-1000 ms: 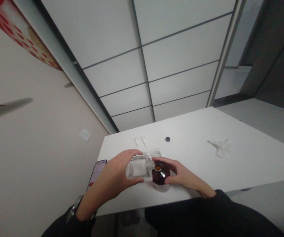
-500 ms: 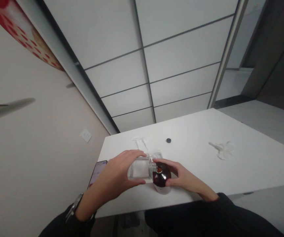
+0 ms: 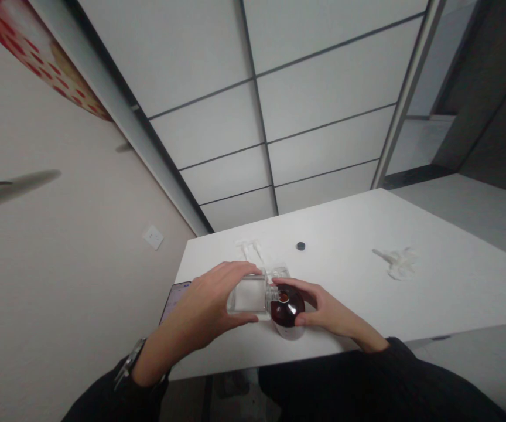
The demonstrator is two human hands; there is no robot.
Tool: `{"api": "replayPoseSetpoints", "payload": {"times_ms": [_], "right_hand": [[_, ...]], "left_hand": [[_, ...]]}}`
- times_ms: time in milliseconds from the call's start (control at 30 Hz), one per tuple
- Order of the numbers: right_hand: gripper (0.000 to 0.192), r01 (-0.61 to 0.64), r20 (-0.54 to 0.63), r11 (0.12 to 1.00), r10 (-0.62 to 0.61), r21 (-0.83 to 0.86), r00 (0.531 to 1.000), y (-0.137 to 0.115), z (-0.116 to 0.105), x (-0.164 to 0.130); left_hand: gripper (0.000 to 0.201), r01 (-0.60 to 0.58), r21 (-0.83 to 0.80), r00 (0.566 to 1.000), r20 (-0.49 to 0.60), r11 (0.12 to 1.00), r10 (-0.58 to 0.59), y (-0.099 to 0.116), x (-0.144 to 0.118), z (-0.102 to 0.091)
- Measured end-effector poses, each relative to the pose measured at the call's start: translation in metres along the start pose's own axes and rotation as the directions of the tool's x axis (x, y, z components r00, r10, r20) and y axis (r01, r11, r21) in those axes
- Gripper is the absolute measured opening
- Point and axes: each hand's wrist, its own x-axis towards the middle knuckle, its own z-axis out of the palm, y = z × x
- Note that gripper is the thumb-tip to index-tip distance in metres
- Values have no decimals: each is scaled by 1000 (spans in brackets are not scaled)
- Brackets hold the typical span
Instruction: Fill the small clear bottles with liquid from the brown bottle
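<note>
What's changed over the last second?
Little. The clear bottle in the left hand seems to have turned slightly; the left forearm covers more of the phone. Nothing grasped or released. Unchanged: right hand holding the brown bottle, dark cap and crumpled white item on the table.

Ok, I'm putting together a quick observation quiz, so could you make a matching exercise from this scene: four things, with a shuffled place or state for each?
1. Clear bottle
2. Brown bottle
3. Small dark disc
4. Phone

A. Lying beyond the hands on the white table
B. Upright, held by the right hand
C. Near the table's left edge, partly hidden
D. Tipped sideways in the left hand

Pairs: 1-D, 2-B, 3-A, 4-C
</note>
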Motion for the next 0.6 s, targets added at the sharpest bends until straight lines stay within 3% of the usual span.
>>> {"api": "replayPoseSetpoints", "payload": {"times_ms": [600], "right_hand": [[87,6,9,1000,-6,-29,1000,2,-2,0]], "left_hand": [[66,-1,72,999,33,997,-2,4,2,-8]]}}
